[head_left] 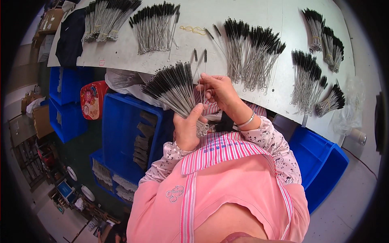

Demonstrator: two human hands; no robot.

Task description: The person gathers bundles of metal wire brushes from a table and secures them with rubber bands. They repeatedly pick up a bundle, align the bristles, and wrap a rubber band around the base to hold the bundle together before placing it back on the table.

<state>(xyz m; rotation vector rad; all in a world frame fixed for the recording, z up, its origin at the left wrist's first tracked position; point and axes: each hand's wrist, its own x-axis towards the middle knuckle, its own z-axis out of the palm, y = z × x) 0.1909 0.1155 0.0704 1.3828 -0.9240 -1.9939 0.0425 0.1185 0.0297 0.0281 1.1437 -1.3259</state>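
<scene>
My left hand (189, 128) is closed round a fanned bundle of wire brushes (172, 87), their black bristle heads pointing away from me and their looped wire ends sticking out below the fist. Close beside it, my right hand (221, 91) pinches the thin stem of a single wire brush (205, 56), held upright. Another single brush (195, 55) stands just left of that one; whether the right fingers hold it too I cannot tell. Both hands are in front of my striped apron, at the near edge of the white table.
Brush bundles (156, 30) lie across the white table (198, 18), more of them (253, 54) to the right. Yellow rubber bands (193, 30) lie at the back middle. Blue bins (131, 129) stand at my left, with another blue bin (314, 158) at my right. A red tin (94, 100) sits left.
</scene>
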